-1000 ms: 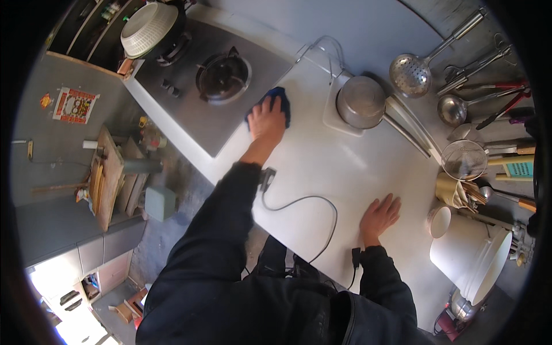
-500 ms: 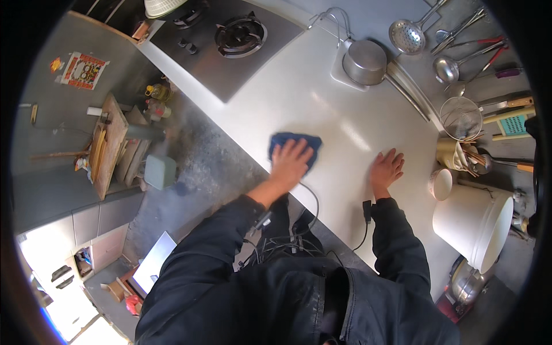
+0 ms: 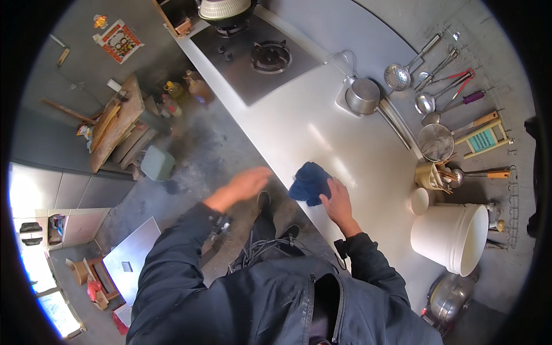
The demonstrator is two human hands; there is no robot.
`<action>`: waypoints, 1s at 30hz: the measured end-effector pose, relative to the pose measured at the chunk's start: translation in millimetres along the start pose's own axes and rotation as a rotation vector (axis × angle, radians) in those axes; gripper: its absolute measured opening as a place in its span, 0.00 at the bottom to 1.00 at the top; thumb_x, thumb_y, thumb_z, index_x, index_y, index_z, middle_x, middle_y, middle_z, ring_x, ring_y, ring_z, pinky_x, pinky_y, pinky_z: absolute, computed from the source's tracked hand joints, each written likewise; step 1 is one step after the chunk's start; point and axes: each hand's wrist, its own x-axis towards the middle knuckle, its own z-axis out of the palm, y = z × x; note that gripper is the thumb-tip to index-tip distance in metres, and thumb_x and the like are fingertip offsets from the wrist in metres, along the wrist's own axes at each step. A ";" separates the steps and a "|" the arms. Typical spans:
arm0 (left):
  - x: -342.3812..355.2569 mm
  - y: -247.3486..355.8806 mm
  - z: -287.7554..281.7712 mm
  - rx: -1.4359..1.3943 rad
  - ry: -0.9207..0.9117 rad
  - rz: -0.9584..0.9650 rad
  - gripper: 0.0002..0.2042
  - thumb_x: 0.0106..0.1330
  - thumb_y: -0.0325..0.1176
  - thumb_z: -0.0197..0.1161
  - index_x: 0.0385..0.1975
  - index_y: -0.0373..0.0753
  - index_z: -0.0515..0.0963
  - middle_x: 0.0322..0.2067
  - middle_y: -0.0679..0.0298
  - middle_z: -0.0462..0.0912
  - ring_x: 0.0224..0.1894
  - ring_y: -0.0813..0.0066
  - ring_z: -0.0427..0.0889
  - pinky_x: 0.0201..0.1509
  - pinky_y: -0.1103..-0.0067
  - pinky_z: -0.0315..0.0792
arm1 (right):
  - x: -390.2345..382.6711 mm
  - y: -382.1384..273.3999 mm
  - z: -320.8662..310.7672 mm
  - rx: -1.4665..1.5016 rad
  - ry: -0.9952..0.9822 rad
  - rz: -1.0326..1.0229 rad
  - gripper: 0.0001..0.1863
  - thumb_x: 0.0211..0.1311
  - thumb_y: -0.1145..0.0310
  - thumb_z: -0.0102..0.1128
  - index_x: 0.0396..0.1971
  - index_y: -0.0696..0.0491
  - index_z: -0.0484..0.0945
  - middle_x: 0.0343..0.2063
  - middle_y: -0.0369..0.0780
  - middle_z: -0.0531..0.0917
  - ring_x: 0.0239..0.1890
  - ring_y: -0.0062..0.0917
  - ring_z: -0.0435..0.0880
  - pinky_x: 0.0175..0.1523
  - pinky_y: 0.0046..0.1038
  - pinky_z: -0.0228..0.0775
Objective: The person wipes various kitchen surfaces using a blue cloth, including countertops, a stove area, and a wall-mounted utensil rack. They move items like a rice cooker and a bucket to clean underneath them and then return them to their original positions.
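Note:
A crumpled dark blue cloth (image 3: 309, 183) lies on the pale countertop (image 3: 322, 135), at its front edge. My right hand (image 3: 339, 206) is closed on the cloth's right side, thumb and fingers against the fabric. Off the counter, over the floor, my left hand (image 3: 246, 187) is smeared by motion. No object shows in it, and its finger posture is unclear.
A gas stove (image 3: 270, 57) stands at the far end of the counter. Toward the wall sits a metal saucepan (image 3: 363, 96), with ladles and strainers hanging beyond. A white bucket (image 3: 445, 236) and a small white bowl (image 3: 420, 201) stand on the right.
My left hand has let go of the cloth and moved left, off the counter. My right hand has left the bare countertop and come left onto the cloth. The view has shifted.

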 end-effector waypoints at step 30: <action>-467.1 50.9 -160.4 -0.054 0.959 -0.929 0.16 0.77 0.42 0.65 0.56 0.39 0.83 0.41 0.52 0.88 0.46 0.45 0.87 0.51 0.59 0.80 | 239.7 -111.2 116.6 -0.521 -0.586 -0.121 0.42 0.72 0.46 0.64 0.80 0.48 0.63 0.73 0.60 0.70 0.75 0.56 0.69 0.77 0.54 0.60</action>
